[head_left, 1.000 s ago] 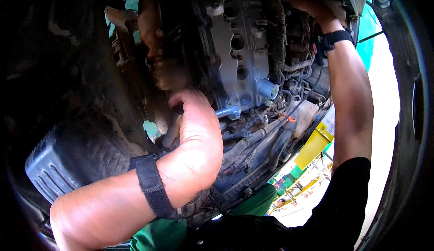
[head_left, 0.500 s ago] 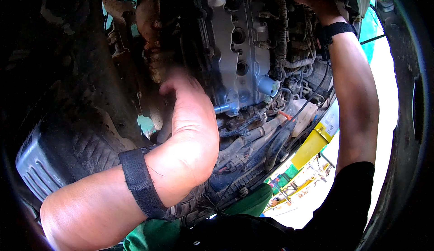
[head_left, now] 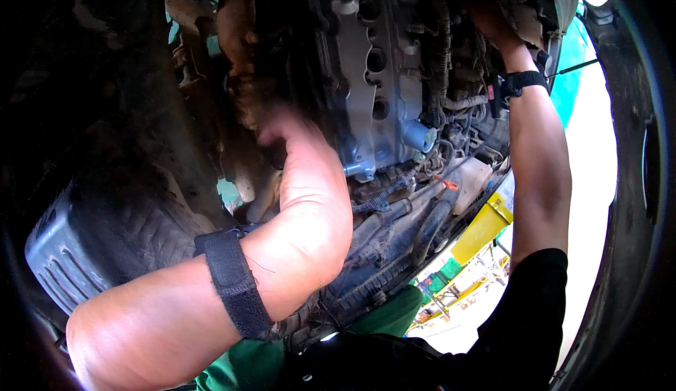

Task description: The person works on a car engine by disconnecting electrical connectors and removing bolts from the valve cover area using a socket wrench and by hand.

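Observation:
My left hand (head_left: 292,137) reaches into the engine bay, wrist bent, between a brown, rusty pipe-like part (head_left: 236,39) and the grey metal valve cover (head_left: 355,109). Its thumb shows, but the fingers blur into shadow, so what they touch is hidden. The cover has several round holes in a row and a short, wide filler neck (head_left: 420,136) at its near right corner. Deep in the dark at the far right is my right hand (head_left: 495,26), beside hoses and wiring. Its fingers cannot be made out. Both wrists carry black straps.
A ribbed corrugated hose (head_left: 443,46) runs along the cover's right side. Nearer lie pipes, a pale plastic reservoir (head_left: 473,183) and an orange loop handle (head_left: 447,183). A slotted dark cover (head_left: 63,250) sits at lower left. Beyond the bay's edge is a yellow panel (head_left: 482,232).
My right hand and forearm have come nearer and a little to the left. My left forearm has shifted slightly right, with the hand still in the same dark gap. The view has moved slightly.

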### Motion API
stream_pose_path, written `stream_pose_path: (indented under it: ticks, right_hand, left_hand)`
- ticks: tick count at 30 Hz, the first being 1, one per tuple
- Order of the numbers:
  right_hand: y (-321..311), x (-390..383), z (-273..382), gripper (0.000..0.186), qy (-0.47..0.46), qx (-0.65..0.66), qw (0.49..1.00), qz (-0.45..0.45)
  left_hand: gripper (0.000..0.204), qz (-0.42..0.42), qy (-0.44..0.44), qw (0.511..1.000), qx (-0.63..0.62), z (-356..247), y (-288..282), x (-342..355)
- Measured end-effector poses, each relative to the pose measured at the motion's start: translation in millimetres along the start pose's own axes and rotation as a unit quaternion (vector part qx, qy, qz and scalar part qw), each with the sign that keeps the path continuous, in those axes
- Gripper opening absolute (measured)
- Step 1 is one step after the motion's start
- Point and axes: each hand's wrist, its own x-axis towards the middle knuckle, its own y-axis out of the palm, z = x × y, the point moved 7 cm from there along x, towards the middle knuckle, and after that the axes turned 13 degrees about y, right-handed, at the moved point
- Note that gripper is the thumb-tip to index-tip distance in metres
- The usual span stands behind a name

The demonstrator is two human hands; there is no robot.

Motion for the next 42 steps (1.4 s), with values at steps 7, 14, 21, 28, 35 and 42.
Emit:
stream_pose_path:
  ticks: [7, 14, 21, 28, 35, 42]
  right_hand:
    - [-12, 21, 26, 0.04, 0.015, 0.009, 0.992, 0.128]
    - [-9, 24, 24, 0.041, 0.012, 0.002, 0.99, 0.137]
    - [42, 23, -43, 0.041, 0.0, -0.043, 0.999, 0.009]
    - [54, 21, -74, 0.042, -0.011, -0.063, 0.997, -0.042]
    - [25, 18, -41, 0.042, -0.012, -0.011, 1.0, -0.002]
    - [4, 36, -26, 0.043, 0.014, -0.004, 0.996, 0.093]
  left_hand:
    - [0.042, 0.012, 0.002, 0.999, 0.051, -3, 4, 0]
    - [0.045, 0.005, -0.004, 1.0, 0.011, 0, 2, 0]
    - [0.045, 0.02, 0.024, 0.999, -0.017, 2, -1, -2]
    - [0.042, -0.003, 0.011, 1.0, -0.018, 1, -2, -5]
    - [0.041, 0.012, 0.0, 1.0, 0.016, 1, 4, -2]
    - [0.044, 0.011, 0.005, 1.0, -0.006, 2, 0, -1]
